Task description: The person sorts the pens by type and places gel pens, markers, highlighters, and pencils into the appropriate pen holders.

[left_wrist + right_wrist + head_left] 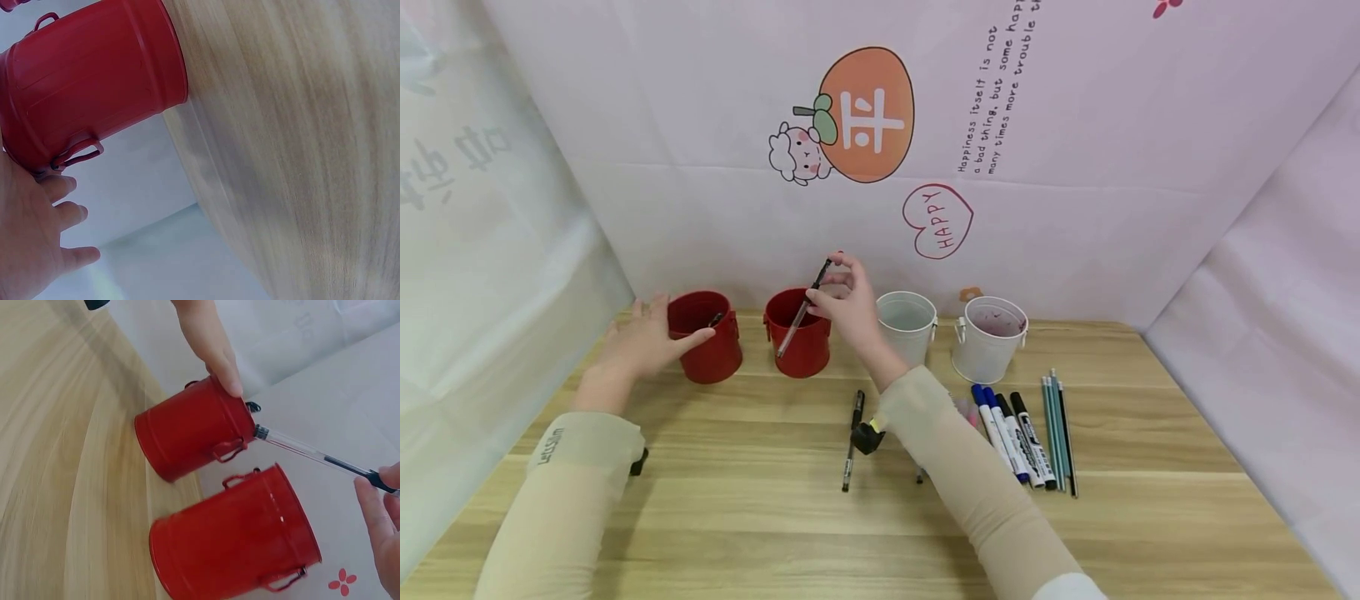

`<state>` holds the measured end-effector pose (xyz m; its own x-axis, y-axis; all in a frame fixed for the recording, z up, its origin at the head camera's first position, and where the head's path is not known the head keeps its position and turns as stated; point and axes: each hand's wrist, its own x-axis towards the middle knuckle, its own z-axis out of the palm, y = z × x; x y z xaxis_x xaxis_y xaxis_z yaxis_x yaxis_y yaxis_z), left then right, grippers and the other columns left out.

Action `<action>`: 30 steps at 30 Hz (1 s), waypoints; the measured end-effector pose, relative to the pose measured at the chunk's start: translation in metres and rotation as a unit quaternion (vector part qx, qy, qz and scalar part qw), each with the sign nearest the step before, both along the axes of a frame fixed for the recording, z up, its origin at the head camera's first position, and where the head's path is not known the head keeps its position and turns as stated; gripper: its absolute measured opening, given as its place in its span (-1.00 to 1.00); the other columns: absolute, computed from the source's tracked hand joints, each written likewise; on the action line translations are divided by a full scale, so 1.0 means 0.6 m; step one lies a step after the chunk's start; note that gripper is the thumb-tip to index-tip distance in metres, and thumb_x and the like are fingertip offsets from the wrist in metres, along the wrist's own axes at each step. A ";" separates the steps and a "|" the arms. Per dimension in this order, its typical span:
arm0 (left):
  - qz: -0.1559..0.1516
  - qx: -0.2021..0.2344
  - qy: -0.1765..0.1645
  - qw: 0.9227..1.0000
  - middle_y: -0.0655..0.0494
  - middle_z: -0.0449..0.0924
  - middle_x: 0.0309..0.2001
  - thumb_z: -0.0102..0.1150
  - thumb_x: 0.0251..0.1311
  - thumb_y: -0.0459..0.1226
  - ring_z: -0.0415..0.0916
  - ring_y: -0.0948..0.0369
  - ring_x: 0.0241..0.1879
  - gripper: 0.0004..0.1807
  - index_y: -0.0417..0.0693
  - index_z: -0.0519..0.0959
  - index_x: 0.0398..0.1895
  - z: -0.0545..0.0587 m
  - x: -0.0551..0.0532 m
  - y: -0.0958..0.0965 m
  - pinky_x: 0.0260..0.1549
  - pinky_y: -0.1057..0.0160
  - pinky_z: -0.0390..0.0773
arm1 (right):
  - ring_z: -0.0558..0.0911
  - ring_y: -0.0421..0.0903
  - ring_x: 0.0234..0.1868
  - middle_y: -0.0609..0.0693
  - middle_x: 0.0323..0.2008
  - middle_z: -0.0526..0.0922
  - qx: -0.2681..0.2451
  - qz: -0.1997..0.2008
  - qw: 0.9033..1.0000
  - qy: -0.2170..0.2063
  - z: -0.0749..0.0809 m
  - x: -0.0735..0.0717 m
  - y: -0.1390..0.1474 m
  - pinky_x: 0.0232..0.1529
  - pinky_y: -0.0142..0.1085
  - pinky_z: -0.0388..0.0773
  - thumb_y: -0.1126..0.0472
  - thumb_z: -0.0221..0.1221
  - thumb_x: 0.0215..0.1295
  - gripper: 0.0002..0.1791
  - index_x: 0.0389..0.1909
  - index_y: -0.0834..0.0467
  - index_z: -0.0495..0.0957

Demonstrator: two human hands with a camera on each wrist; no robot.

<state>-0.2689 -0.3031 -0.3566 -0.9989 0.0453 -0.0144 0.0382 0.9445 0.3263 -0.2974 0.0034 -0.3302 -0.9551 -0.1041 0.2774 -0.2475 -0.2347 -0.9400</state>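
Observation:
My right hand (847, 304) pinches a clear-barrelled gel pen (799, 320) near its black upper end. The pen slants over the second red bucket (805, 357), lower end down and to the left, in front of the rim in the head view. At the leftmost red bucket (711, 360), my left hand (638, 346) rests against the side and rim, thumb reaching across the front. Its other fingers (74, 215) extend loosely past the bucket's handle in the left wrist view. A dark pen end (716, 319) shows inside that leftmost bucket.
Two white buckets (907, 321) stand to the right of the red ones. Another gel pen (848, 467) lies mid-table, partly beside my right sleeve. Several markers (1011, 433) and pencils (1057, 433) lie at the right. A printed cloth wall (700, 208) rises behind the buckets.

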 end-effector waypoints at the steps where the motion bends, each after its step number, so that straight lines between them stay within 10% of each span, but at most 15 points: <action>1: 0.000 0.000 0.000 1.000 -0.56 -0.25 0.53 -0.17 0.23 0.53 -0.39 -0.50 0.49 0.38 -0.44 -0.36 0.58 0.000 0.000 -0.001 0.29 -0.58 -0.30 | 0.61 -0.17 -0.34 0.06 -0.17 0.47 -0.009 -0.003 1.000 0.003 0.001 0.001 -0.005 -0.30 -0.31 0.73 0.64 0.22 0.27 -0.35 0.35 0.27 0.30; 12: 0.001 -0.005 0.003 1.000 -0.56 -0.24 0.53 -0.17 0.23 0.54 -0.38 -0.50 0.49 0.38 -0.44 -0.35 0.58 0.001 0.001 -0.003 0.29 -0.57 -0.28 | 0.63 -0.14 -0.29 0.07 -0.16 0.44 -0.128 -0.054 0.989 0.048 -0.002 0.007 -0.053 -0.19 -0.26 0.73 0.66 0.25 0.20 -0.39 0.18 0.27 0.25; 30: 0.005 -0.001 0.000 1.000 -0.55 -0.25 0.54 -0.17 0.22 0.54 -0.37 -0.48 0.49 0.38 -0.43 -0.34 0.58 0.003 0.003 0.002 0.30 -0.57 -0.32 | 0.67 -0.13 -0.29 0.26 -0.16 0.64 -0.064 -0.094 0.991 0.071 -0.024 0.017 -0.098 -0.16 -0.25 0.73 0.59 0.28 0.25 -0.59 0.03 0.29 0.36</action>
<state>-0.2670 -0.3021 -0.3551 -0.9993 0.0355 -0.0136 0.0291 0.9454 0.3247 -0.2872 -0.0553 -0.3446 -0.9048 0.1172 0.4094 -0.4256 -0.2867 -0.8583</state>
